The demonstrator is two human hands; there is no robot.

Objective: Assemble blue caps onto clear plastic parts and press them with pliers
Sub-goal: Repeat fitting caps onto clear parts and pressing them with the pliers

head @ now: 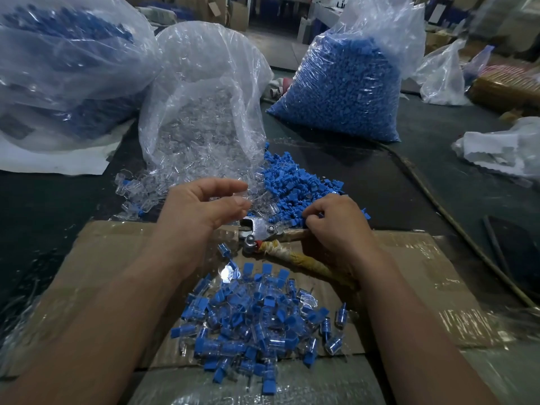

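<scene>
The right hand (336,229) lies over the cloth-wrapped handles of the pliers (263,233). Its fingers are curled round them, and the fingertips reach into the near edge of the loose blue caps (295,182). The metal head of the pliers points left and rests on the far edge of the taped cardboard sheet (102,258). The left hand (201,209) hovers just left of the pliers' head, over the clear plastic parts (140,194). Its fingers are loosely curved, with the thumb close to the forefinger. Something clear and blurred sits at the fingertips, and I cannot tell whether it is pinched there or merely lies behind them. The clear parts spill from an open clear bag (204,92) standing far and left of centre. The loose caps are heaped just right of that spill. On the near part of the cardboard lies a pile of assembled pieces (257,320), blue caps on clear bodies. A full bag of blue caps (342,83) stands far right on the dark table (423,159), and another large bag (58,68) sits far left.
</scene>
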